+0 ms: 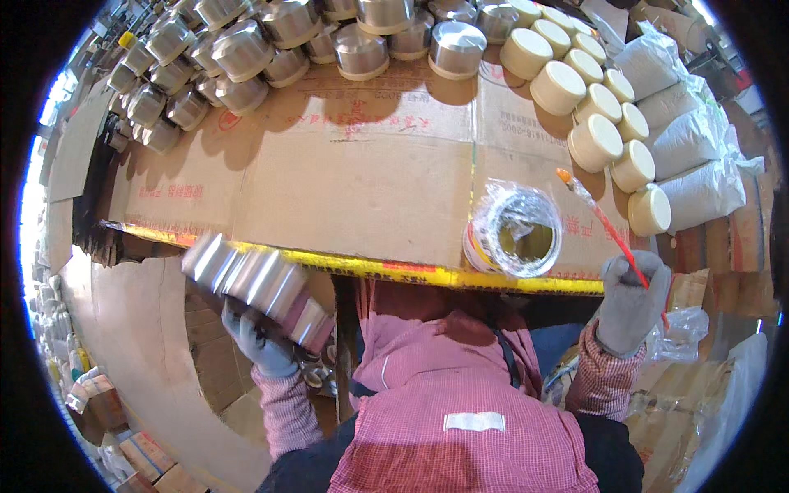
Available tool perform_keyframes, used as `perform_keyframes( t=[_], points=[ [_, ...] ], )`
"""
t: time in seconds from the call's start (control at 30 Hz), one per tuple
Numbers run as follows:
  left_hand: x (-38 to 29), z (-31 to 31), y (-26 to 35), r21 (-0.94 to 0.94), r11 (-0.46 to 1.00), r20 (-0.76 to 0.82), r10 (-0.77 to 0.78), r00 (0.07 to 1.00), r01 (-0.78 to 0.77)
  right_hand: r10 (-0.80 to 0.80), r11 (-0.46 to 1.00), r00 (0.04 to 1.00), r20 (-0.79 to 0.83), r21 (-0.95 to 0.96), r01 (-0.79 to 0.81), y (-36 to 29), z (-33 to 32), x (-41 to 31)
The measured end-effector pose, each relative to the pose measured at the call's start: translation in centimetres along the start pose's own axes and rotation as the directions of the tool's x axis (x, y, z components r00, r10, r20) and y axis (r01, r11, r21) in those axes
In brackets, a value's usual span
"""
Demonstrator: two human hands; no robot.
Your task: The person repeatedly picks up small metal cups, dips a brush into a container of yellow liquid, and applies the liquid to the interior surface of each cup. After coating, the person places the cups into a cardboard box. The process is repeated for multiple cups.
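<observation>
My left hand (262,342), in a grey glove, grips a shiny ridged metal piece (253,277) at the table's front edge. That piece is blurred, so whether it is one part or several stacked together cannot be told. In my gloved right hand (635,302) is a thin red stick (607,228), its orange, coated tip pointing up and left over the table. Between the hands, nearer the right one, stands an open can (478,249). Clear plastic film (508,197) wraps its rim, and a yellowish-brown substance shows inside.
Cardboard (357,185) covers the table, with yellow tape (394,268) along its front edge. Silvery metal cups (360,52) crowd the back and left, some stacked. Cream round blocks (595,142) line the right side beside white plastic bags (696,185).
</observation>
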State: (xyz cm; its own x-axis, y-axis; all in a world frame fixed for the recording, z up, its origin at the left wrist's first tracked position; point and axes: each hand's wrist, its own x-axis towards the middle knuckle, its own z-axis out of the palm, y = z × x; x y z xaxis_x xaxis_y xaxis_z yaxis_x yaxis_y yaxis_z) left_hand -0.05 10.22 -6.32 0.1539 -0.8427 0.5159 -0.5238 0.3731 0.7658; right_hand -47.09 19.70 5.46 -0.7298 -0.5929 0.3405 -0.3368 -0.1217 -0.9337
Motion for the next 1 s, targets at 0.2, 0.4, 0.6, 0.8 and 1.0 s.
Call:
perform_keyframes(
  t=[0.2,0.4,0.6,0.8,1.0],
  points=[
    [11.4,10.0,7.3,0.232,0.9,0.587,0.172,0.791,-0.368,-0.248,0.965,0.949,0.197,0.135,0.224,-1.0,-2.5,1.7],
    [14.8,15.3,9.4,0.295,0.8,0.732,0.162,0.661,-0.523,-0.095,0.995,0.954,0.283,-0.004,0.1,-3.5,-1.7,1.4],
    [8.7,10.7,10.9,0.124,0.764,0.674,0.403,0.619,-0.633,-0.402,0.654,0.652,0.643,-0.296,0.696,-3.1,2.3,3.9],
    [5.4,9.6,10.0,0.103,0.746,0.642,0.456,0.617,-0.658,-0.205,0.886,0.733,0.649,-0.195,0.421,-1.5,4.6,4.3],
    [1.7,8.1,12.2,-0.125,0.494,0.817,-0.441,0.372,0.86,0.162,0.987,0.941,0.298,-0.039,-0.157,-3.3,-1.3,2.4]
  ],
)
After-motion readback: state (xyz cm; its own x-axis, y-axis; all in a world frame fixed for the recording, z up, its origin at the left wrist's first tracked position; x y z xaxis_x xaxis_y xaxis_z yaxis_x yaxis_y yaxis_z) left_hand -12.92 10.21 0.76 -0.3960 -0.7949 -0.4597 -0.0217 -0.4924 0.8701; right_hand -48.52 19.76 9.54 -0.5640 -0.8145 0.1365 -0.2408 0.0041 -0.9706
